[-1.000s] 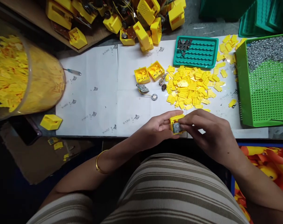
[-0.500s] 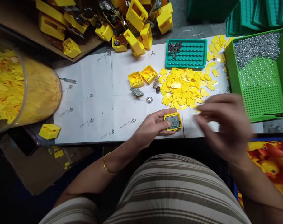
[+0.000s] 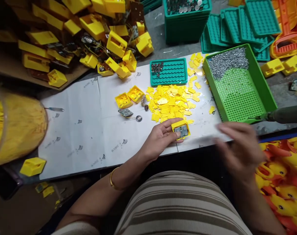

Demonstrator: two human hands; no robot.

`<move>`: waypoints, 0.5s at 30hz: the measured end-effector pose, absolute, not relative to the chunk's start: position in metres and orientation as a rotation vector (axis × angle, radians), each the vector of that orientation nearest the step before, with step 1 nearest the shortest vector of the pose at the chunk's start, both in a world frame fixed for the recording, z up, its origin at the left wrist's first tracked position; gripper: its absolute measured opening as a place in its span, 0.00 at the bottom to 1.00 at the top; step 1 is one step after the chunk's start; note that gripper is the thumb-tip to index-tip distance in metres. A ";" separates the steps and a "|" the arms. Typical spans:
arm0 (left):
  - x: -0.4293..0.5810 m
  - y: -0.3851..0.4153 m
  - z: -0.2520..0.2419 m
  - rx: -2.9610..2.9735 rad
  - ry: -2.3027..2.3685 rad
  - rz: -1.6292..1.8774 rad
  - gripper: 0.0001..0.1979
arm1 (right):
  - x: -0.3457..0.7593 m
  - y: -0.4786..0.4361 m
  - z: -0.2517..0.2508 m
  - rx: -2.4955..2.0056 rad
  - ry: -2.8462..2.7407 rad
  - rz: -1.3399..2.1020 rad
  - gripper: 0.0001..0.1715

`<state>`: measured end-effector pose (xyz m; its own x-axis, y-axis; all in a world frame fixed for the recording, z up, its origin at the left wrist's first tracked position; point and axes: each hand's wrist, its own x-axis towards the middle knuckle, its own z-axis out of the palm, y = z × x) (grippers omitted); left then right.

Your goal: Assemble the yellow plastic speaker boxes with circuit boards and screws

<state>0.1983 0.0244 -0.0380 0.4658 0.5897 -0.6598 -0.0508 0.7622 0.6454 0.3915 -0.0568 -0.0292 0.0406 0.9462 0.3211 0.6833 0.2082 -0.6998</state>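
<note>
Left hand point(image 3: 160, 137) grips the yellow housing point(image 3: 181, 129) — right hand point(image 3: 239, 148) (blurred) spread, empty.

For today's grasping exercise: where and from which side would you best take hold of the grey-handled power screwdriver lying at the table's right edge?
Probably grip the thick grey handle of the power screwdriver, coming from above on the right. It lies roughly level with its thin tip against the green perforated plastic tray, and the empty right hand is nearest that end.

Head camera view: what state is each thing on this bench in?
Yellow case: open side up, circuit board showing, held by left hand.
Right hand: empty, blurred, apart from the case.
Green tray: partly filled with metal screws.
Teal tray: mostly bare, a few dark parts in one corner.
</note>
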 end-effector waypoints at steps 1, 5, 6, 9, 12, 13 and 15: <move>0.201 0.024 -0.037 0.593 1.006 0.417 0.26 | 0.387 -0.054 -0.034 -1.513 -1.734 0.395 0.23; 0.204 0.024 -0.034 0.541 0.959 0.385 0.24 | 0.374 -0.035 -0.052 -1.419 -1.952 0.360 0.18; 0.203 0.025 -0.034 0.529 0.949 0.381 0.23 | 0.374 -0.032 -0.055 -1.406 -1.975 0.339 0.18; 0.203 0.026 -0.035 0.492 0.931 0.363 0.24 | 0.382 -0.027 -0.059 -1.321 -2.016 0.267 0.18; 0.205 0.026 -0.037 0.469 0.939 0.339 0.25 | 0.388 -0.024 -0.057 -1.273 -2.042 0.260 0.16; 0.206 0.026 -0.037 0.472 0.940 0.339 0.25 | 0.389 -0.023 -0.056 -1.274 -2.042 0.298 0.14; 0.208 0.025 -0.037 0.490 0.934 0.359 0.25 | 0.386 -0.022 -0.054 -1.293 -2.014 0.392 0.12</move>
<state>0.2080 0.0253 -0.0368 0.5488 0.4953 -0.6734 -0.0828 0.8338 0.5458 0.3856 -0.0216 -0.0538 -0.2559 0.8826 0.3944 0.6706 0.4559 -0.5852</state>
